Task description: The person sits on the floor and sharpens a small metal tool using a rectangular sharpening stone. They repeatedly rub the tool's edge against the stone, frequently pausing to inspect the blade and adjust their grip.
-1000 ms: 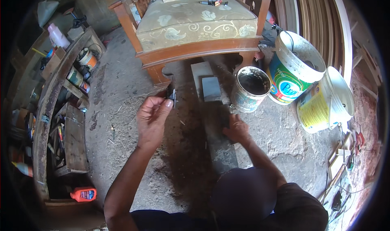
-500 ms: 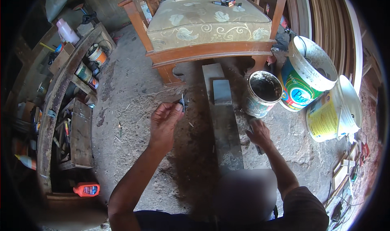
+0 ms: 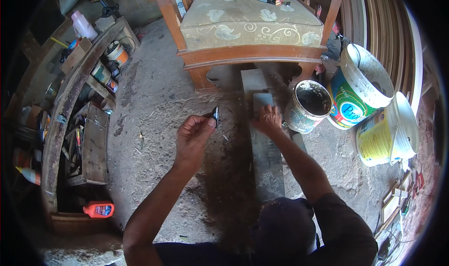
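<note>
grey and flat-topped, a rectangular block (image 3: 262,98) lies on the long board (image 3: 268,168), toward the board's far end. the right hand (image 3: 269,119) is over the board too, its fingers bent down at the block's near edge; how far they are open, or whether they grip anything, i cannot tell. left of the board, the left hand (image 3: 194,131) is raised, thumb and fingertips pinched together on a small dark piece (image 3: 215,117). just right of the board stands a crusted tub (image 3: 300,118), and farther out on that side a green-labelled bucket (image 3: 343,95) and a yellow-labelled bucket (image 3: 376,137). at the board's far end is a wooden seat (image 3: 252,55) with a flowered cushion (image 3: 252,32). well left of the board are a wooden box (image 3: 95,144) and a red bottle (image 3: 99,209).
</note>
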A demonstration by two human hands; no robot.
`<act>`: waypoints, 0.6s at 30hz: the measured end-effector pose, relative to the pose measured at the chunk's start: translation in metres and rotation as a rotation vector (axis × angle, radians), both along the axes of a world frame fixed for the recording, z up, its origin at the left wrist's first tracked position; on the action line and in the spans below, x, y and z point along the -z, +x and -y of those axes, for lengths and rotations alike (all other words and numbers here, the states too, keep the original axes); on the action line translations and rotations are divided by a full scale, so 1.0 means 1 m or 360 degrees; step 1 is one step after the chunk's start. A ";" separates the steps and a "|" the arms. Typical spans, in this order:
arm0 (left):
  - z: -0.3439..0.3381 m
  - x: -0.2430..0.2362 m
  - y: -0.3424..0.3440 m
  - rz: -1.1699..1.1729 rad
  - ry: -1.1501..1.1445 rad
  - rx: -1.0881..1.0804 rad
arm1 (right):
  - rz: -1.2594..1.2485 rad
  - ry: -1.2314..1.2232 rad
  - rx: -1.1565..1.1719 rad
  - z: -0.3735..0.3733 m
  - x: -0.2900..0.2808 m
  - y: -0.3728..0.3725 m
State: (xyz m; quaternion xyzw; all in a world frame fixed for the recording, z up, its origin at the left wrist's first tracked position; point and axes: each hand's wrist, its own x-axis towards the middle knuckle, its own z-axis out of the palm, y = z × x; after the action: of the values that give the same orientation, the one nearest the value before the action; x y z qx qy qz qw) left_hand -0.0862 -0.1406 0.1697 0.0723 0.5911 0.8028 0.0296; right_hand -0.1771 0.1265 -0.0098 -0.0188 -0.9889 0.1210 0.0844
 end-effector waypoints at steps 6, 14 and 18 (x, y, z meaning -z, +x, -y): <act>-0.008 0.015 -0.002 0.0155 -0.0010 0.0027 | -0.0120 -0.0032 -0.0089 0.007 0.003 0.089; -0.043 0.043 0.019 0.0535 0.0094 0.0215 | -0.0071 -0.0236 -0.0366 0.020 -0.023 0.177; -0.066 0.053 0.031 0.0709 -0.0015 0.0313 | -0.0792 -0.0964 -0.0392 0.021 -0.070 0.157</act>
State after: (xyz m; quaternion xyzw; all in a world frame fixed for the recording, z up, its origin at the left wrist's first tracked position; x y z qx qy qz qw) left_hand -0.0556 -0.0741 0.1170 -0.0495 0.5638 0.7894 0.2378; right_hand -0.0197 0.1054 0.0603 0.1057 -0.8528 0.4167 0.2964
